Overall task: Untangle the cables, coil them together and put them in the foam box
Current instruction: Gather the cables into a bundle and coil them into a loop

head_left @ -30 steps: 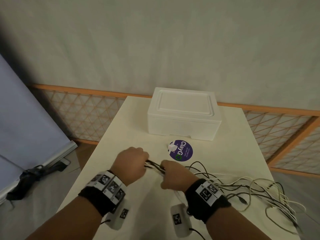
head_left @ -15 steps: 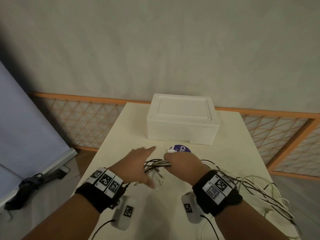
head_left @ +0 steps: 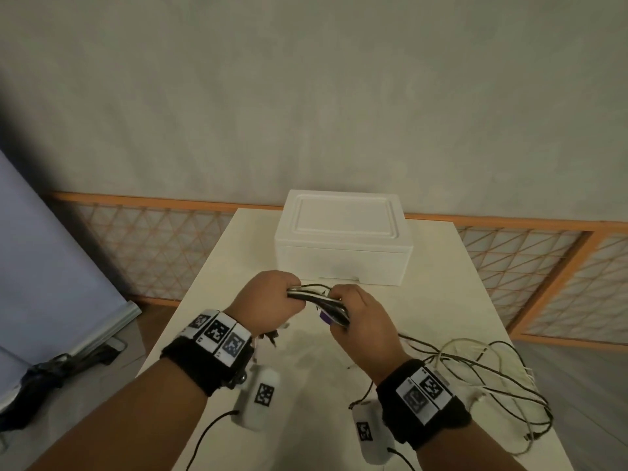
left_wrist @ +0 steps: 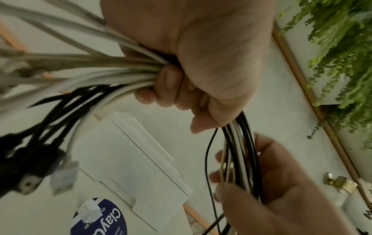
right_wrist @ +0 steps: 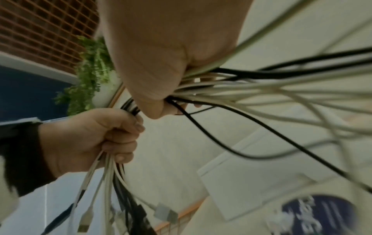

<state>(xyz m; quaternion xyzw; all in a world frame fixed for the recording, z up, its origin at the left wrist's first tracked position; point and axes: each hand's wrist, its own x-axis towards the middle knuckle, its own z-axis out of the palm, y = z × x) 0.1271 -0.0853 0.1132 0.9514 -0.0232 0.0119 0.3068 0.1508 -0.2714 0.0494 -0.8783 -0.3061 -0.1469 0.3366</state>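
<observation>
Pale desk (head_left: 217, 300), both hands fisted on the cables (head_left: 314, 297) before the foam box (head_left: 343, 246); feed even loops, don't yank

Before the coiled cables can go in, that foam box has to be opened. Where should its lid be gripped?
Likely at the lid's front edge, fingers coming from the near side: a small notch sits in the foam box's front wall, and both hands are nearest there.
</observation>
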